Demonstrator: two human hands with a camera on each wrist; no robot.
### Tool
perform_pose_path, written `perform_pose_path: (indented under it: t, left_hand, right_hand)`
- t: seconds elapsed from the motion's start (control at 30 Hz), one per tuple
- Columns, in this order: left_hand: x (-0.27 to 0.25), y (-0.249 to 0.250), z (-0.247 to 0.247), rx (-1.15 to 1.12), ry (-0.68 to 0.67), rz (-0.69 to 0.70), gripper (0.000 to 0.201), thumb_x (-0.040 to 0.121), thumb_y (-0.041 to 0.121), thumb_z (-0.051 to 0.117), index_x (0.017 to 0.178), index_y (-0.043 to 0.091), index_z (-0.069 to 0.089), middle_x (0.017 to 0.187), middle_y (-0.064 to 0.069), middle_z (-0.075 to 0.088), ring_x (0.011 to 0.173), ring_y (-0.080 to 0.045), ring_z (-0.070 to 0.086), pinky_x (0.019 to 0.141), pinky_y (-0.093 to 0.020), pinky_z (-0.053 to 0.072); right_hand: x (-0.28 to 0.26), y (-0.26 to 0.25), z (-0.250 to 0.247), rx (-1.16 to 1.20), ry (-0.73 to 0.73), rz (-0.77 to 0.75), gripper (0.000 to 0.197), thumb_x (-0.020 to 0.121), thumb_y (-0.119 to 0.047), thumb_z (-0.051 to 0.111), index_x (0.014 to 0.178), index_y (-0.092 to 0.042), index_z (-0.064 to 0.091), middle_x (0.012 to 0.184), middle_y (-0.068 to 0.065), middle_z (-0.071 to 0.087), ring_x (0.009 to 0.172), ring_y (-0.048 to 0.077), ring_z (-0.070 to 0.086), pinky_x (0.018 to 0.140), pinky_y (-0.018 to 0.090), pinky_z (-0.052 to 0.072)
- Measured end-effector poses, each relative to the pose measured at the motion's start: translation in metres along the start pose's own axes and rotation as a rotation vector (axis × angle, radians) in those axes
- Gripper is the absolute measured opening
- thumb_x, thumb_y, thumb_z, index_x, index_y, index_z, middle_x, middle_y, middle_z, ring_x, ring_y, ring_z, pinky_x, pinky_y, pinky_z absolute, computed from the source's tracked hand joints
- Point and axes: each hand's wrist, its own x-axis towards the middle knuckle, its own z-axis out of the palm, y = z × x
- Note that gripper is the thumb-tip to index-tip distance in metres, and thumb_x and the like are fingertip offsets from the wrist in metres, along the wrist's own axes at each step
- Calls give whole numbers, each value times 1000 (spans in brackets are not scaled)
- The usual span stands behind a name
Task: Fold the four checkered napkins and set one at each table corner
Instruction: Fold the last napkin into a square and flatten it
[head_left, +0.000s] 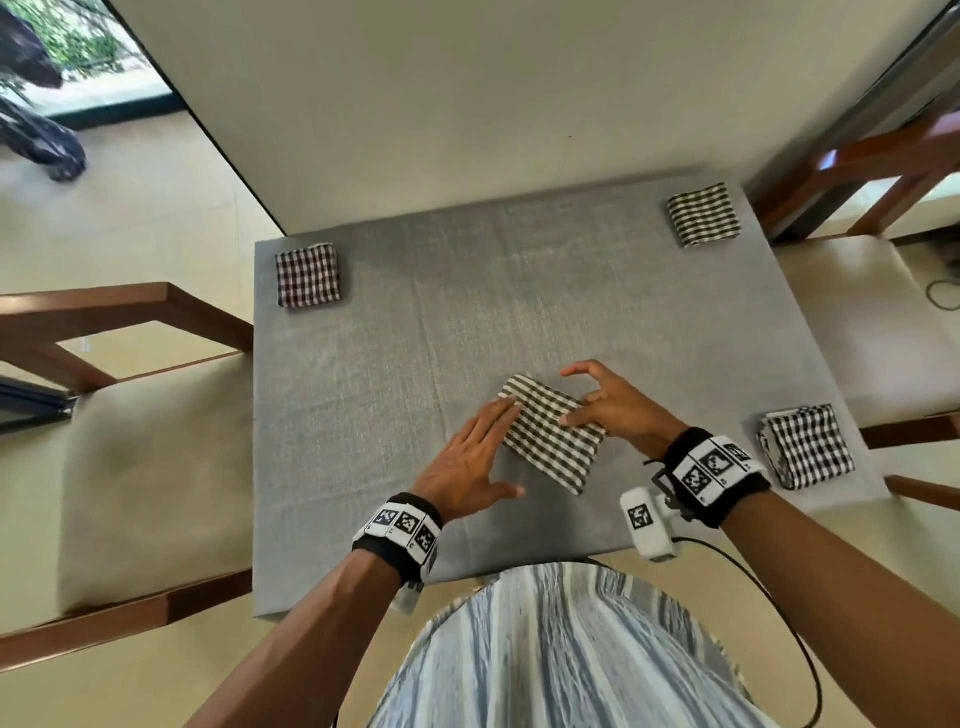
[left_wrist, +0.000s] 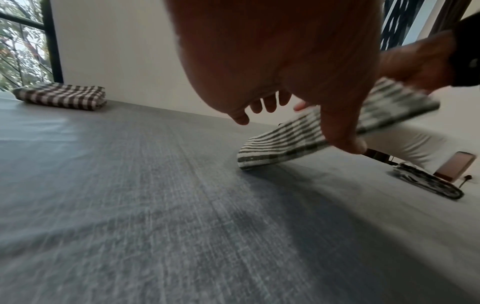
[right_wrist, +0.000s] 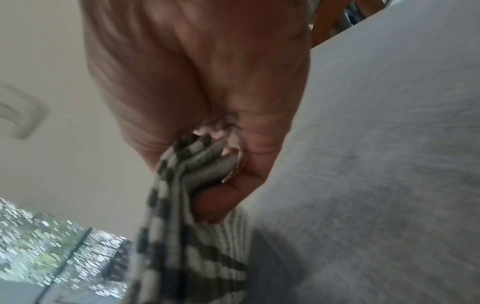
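A square table (head_left: 363, 364) under a grey cloth fills the middle of the head view, with a cushioned wooden chair (head_left: 145, 467) on its left and another chair (head_left: 883, 322) on its right. Three folded checkered napkins sit at corners: one at the far left corner (head_left: 307, 274), one at the far right corner (head_left: 704, 214), one at the near right corner (head_left: 808, 447). The fourth napkin (head_left: 553, 434) is folded into a rectangle near the table's middle, toward the near side — its right end is raised off the cloth while its left end touches it. The right hand (head_left: 618, 405) pinches that raised end, thumb below and fingers on top; the right wrist view shows the folded layers caught between them. The left hand (head_left: 470, 462) is spread flat, fingers straight, their tips touching the napkin's left edge — the thumb points away along the cloth. Both wrists carry black bands with printed markers.
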Motion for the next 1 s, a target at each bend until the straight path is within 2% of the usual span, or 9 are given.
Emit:
perform_pose_path:
  t: [0.17,0.3,0.47,0.57,0.67,0.77,0.83,0.9,1.0]
  left_hand:
    - [-6,21,-7,-275,104,51,96,85,40,74,157,23,13,163,6,18,148,-5,15,120,-20,15]
    - [-7,33,-12,-453,285,71,56,91,15,66,143,17,45,142,2,53,127,-7,52,108,-27,43]
    - [-10,37,-17,-683,388,-4,30,92,12,56,118,25,62,114,14,67,106,-1,63,93,-21,49]
    - [-10,40,-18,-873,322,-104,19,95,21,57,110,29,66,105,10,71,102,-12,66,93,-32,52]
    - [-4,44,-22,-972,233,-184,20,98,18,57,114,25,66,110,7,72,107,-13,66,96,-32,51]
    - [5,44,-26,-975,119,-241,24,98,19,57,120,19,65,117,3,71,111,-13,66,100,-34,50]
    - [15,46,-28,-965,33,-264,23,98,20,57,119,19,65,115,3,72,109,-12,67,98,-31,51]
    - [26,49,-30,-945,-39,-263,21,98,19,57,116,21,66,111,4,72,105,-12,68,92,-25,52]
    - [49,51,-28,-952,-96,-300,24,97,20,59,120,15,64,111,-1,73,103,-17,70,91,-29,55]
  right_hand:
    - [-43,-40,15,193,-54,-104,33,85,-5,71,116,-14,66,103,14,72,87,18,68,70,27,55]
    - [-58,-48,22,282,-35,-135,22,89,-9,66,108,0,69,114,18,69,94,20,67,75,29,55]
    - [-69,-43,19,223,30,-105,44,99,-44,51,107,-7,73,93,7,72,78,13,63,65,24,52]
    - [-70,-35,14,52,57,-112,55,96,-61,39,105,-20,75,88,5,70,72,13,59,64,24,49]
    - [-63,-25,6,-142,112,-167,57,90,-75,29,99,-38,72,101,3,69,89,10,61,81,27,50]
    - [-56,-20,-3,-149,48,-268,70,74,-92,30,104,-40,65,114,0,64,106,10,61,94,29,49]
    - [-51,-20,-11,-132,-20,-289,68,73,-85,48,113,-31,63,111,-4,67,103,9,65,89,25,53]
    - [-45,-19,-17,-147,-25,-297,50,79,-55,73,117,-24,63,107,-5,70,97,9,68,82,25,57]
    - [-29,-8,-30,-187,73,-325,26,81,-19,80,103,-16,67,95,-1,72,85,9,69,74,23,55]
